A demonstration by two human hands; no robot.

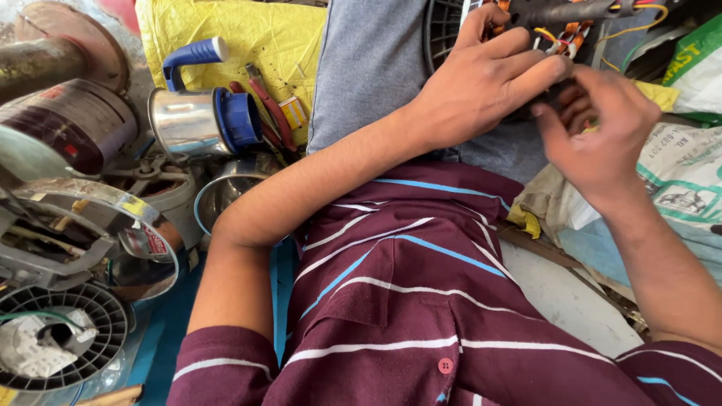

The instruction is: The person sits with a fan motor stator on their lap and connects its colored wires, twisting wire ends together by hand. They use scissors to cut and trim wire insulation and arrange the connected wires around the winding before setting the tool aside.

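head view looks down a maroon striped shirt [406,316] to both hands at the top right. left hand [481,79] lies palm down, fingers spread over a dark motor part [553,15] with orange and yellow wires [571,34], pressing on it. right hand [598,128] curls beside it, fingertips pinched on something dark underneath; what exactly, i cannot tell. to the left lie a steel mixer jar [195,116] with blue handle, red pliers [267,109] on yellow cloth [248,34], and motor housings [64,233]. printed sacks [677,180] lie right. the part is cut off by the frame edge.
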